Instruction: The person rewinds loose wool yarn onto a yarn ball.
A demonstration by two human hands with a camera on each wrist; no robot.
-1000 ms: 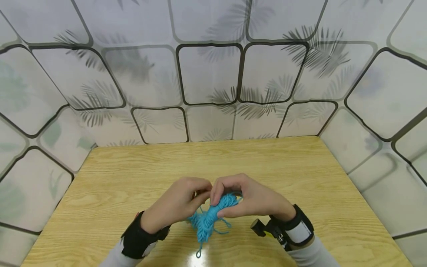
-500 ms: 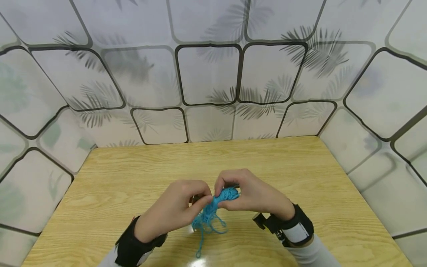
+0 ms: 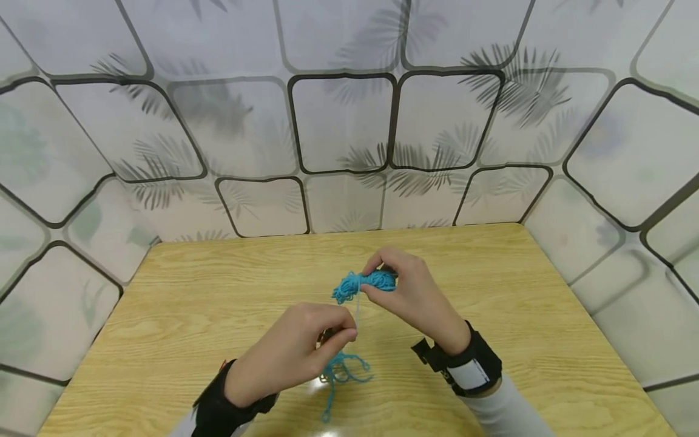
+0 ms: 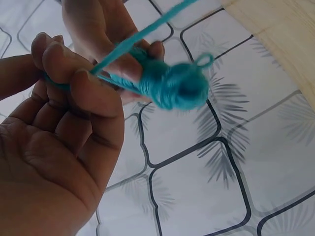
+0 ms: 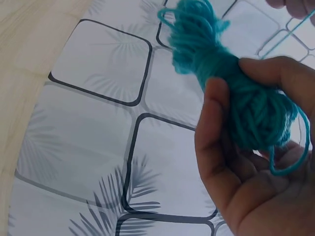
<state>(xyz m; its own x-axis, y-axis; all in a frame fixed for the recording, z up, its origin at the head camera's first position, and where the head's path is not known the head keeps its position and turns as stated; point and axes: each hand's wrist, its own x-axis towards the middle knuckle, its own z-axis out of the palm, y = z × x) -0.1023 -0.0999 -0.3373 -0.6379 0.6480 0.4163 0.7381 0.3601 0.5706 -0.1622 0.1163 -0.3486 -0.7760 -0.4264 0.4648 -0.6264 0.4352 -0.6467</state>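
My right hand grips a small bundle of blue yarn at its wound middle, above the table. The right wrist view shows the bundle between thumb and fingers, with loops sticking out at both ends. Lower and to the left, my left hand pinches a strand of that yarn. The strand passes between the left thumb and fingertips and runs taut to the bundle. Loose yarn hangs or lies below the left hand; its upper part is hidden behind that hand.
The wood-grain table spreads around both hands. A pale wall covering with dark rounded outlines and leaf prints rises behind and at both sides. Black straps with camera mounts sit on the wrists.
My right hand has lifted the yarn bundle up and away from the left hand. The strand between them has lengthened and pulled straight. Loose yarn has separated from the bundle and stayed low.
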